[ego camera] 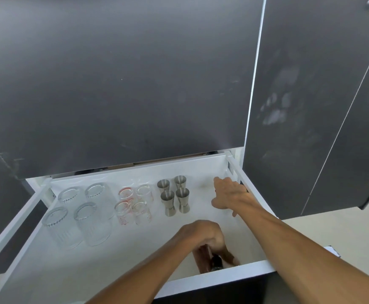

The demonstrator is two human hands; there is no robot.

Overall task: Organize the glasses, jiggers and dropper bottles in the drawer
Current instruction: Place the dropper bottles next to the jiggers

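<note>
The white drawer (234, 272) is pulled out below me. Several ribbed clear glasses (78, 213) stand upside down at its left. Small measuring glasses (133, 205) with red marks are grouped beside them, then several steel jiggers (173, 197). At the front, my left hand (202, 235) curls down onto brown dropper bottles (205, 256), one showing a black cap. My right hand (227, 194) reaches to the far right side by the drawer wall, palm down. A dark sliver shows past its fingers, and whatever is under the hand is hidden.
Dark cabinet fronts (113, 84) rise behind the drawer, and a dark door panel (300, 106) stands at the right. The drawer's metal side rails (14, 229) run along both sides. White drawer floor shows at the front left and between the jiggers and my right hand.
</note>
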